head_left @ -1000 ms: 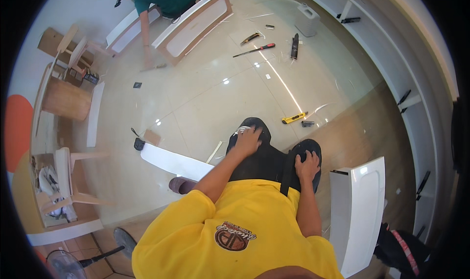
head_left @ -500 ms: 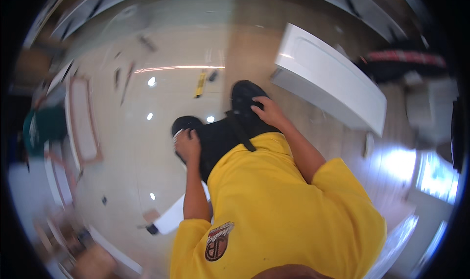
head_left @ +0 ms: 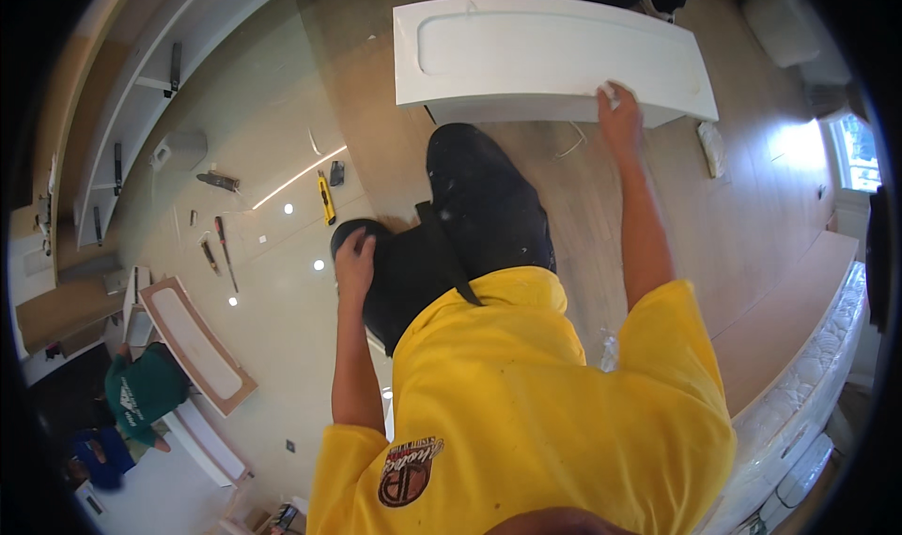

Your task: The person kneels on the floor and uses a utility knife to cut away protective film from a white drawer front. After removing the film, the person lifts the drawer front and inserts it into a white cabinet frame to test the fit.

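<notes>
since the earlier frame, the right hand (head_left: 620,112) has been moved from the knee to the white panel (head_left: 550,56) lying on the floor ahead, fingers laid on its near edge. the left hand (head_left: 354,258) is rested, loosely curled, on the left knee (head_left: 362,234).

Two bare hands are in shot, the left hand (head_left: 355,258) and the right hand (head_left: 620,110). One white curved panel (head_left: 550,58) lies ahead, and one brown-edged white panel (head_left: 195,341) off to the left. One yellow utility knife (head_left: 325,198) and one red-handled screwdriver (head_left: 222,237) lie on the floor. One co-worker in a green shirt (head_left: 141,391) is there.
</notes>
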The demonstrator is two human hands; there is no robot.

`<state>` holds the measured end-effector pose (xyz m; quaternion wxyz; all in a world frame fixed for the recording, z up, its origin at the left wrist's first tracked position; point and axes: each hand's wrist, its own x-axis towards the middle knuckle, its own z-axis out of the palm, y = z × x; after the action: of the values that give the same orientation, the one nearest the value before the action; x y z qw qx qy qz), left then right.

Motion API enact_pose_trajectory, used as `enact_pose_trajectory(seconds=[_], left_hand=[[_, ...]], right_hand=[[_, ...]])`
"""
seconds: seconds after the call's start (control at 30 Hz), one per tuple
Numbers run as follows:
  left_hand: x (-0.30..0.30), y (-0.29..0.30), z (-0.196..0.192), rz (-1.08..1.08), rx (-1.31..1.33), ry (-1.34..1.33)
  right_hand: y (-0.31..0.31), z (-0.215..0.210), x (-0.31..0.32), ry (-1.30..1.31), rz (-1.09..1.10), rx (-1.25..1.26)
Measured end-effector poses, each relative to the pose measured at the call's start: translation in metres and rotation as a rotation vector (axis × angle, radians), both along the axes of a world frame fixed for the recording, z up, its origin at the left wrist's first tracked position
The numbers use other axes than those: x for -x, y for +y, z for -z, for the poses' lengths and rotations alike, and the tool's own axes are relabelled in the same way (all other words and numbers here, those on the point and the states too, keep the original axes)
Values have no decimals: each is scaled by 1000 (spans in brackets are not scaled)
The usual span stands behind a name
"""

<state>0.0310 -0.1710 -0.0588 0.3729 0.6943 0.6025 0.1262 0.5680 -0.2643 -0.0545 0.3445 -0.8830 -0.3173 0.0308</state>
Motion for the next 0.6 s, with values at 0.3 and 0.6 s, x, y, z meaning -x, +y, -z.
enact_pose_trajectory(seconds=[0.3,0.6], left_hand=[[-201,69,-87,145,-46,-201],[-286,211,-33,58,-108,-288]], right_hand=[[9,8,-65,-232,102,422],[-34,-24,-121,31,197,250]])
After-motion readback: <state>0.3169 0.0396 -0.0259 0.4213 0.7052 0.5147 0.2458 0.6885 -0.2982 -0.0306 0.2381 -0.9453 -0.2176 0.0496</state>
